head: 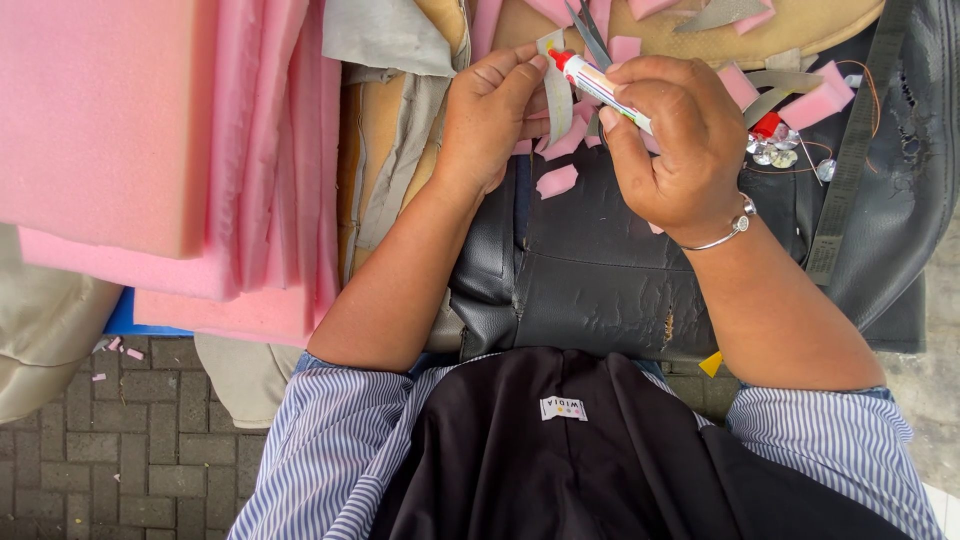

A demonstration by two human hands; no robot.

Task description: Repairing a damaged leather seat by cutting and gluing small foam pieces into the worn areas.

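Observation:
My right hand [672, 140] grips a small white glue tube [600, 85] with a red nozzle, its tip pointing up-left. The nozzle touches a narrow grey strip of material [555, 85], which my left hand [492, 112] pinches between thumb and fingers. A silver bracelet sits on my right wrist. Both hands hover over worn black leather [590, 260] lying in front of me. Grey scissors [590, 30] lie just beyond the hands, partly hidden by them.
Thick pink foam sheets [150, 130] are stacked at the left. Small pink foam scraps [556, 181] lie on the leather. A red cap and several shiny round pieces [775, 145] sit at the right, beside a grey strap [850, 150]. Brick paving [130, 450] is below.

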